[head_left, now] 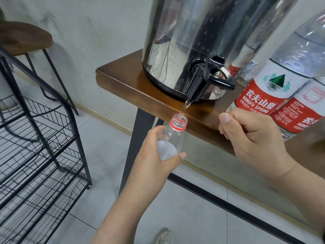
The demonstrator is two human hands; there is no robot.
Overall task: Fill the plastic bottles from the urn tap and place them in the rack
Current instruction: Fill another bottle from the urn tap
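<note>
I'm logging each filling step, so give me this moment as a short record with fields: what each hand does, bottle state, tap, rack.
left hand: grips the bottle under the tap
right hand: curled at the table edge; whether it holds anything cannot be told
bottle: uncapped, red neck ring, water partway up
tap: running, stream enters the bottle mouth
urn: steel, on the table
rack: black wire, to the left, no bottles seen
</note>
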